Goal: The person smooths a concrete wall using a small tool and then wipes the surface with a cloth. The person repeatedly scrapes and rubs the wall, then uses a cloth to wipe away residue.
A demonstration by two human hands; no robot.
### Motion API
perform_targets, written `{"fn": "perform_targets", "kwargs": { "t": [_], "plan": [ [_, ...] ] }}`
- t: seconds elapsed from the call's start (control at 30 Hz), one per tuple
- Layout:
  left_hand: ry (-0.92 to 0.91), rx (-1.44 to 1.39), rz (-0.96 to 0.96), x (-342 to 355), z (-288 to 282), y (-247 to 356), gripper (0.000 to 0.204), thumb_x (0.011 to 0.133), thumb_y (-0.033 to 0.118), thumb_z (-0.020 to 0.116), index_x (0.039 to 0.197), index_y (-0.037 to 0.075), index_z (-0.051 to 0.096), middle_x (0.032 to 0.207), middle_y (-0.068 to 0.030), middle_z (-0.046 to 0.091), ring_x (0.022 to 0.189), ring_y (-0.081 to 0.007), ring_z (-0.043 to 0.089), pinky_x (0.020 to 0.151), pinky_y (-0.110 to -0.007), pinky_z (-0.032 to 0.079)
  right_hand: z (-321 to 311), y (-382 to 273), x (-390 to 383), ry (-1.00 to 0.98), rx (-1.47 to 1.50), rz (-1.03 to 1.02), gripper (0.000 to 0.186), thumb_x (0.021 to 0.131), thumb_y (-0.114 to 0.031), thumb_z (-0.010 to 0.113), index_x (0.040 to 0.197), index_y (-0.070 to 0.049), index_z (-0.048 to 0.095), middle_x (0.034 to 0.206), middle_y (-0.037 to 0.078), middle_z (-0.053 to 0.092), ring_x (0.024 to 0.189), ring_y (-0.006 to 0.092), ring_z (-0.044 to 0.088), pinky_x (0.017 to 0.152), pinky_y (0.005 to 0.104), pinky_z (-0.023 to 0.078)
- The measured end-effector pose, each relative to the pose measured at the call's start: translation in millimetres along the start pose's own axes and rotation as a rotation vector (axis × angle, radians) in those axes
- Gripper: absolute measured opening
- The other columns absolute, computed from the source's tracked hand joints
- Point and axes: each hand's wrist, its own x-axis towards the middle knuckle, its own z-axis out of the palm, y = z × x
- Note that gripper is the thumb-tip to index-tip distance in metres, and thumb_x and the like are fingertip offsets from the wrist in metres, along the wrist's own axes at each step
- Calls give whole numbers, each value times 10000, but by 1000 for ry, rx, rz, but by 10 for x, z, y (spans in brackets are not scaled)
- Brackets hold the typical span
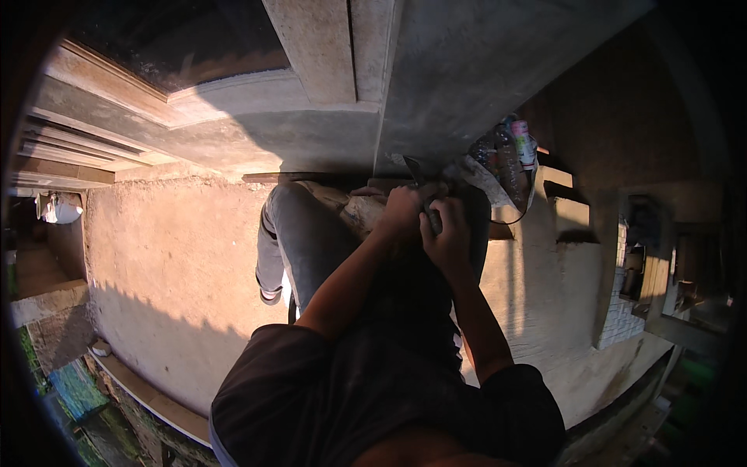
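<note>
Dark shirt: fills the lower part of the view; the person sits bent forward, which brings the lap close beneath the hands.
Forearms: both angle forward and inward, elbows out to the sides, so the hands meet in front of the body.
Grey trousers: the knees are spread, probably to leave the space between them free for the hands.
Right hand: its grip is clamped on the small dark object, thumb to one side and fingers to the other, presumably to keep it from turning.
Small dark object: between the two hands, over the lap, where either can steady it.
Left hand: back of the hand up, just beside the right; its fingertips are hidden, so I cannot tell whether its grip is clamped on anything.
Pale crumpled material: between the knees, by the left hand, perhaps there as a covering.
Pointed blade: juts up past the left hand, tip away from the body; shadow hides what it joins.
Bag: beyond the right knee, its bottles gathered upright, apart from the hands.
Grey wall: rises behind it all.
</note>
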Motion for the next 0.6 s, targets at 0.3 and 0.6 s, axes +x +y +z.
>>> {"fn": "perform_targets", "kwargs": {
  "t": [0.3, 0.6],
  "plan": [
    [340, -168, -3, 61, -113, -68, 289, 945, 287, 738, 771, 71, 656, 653, -150, 672, 544, -319, 660, 499, -394, 481, 154, -364, 247, 65, -13, -209, 264, 884, -120, 767, 1088, -20, 633, 1094, 200, 590, 1042, 395, 635, 860, 449, 543],
    [404, -225, -17, 70, -178, -117, 365, 956, 265, 748, 683, 57, 622, 597, -142, 633, 476, -310, 599, 470, -398, 458, 52, -680, 363, 114, -19, -363, 224, 862, -204, 747, 995, -50, 653, 1039, 140, 590, 881, 339, 590, 818, 469, 477]
  ]
}}
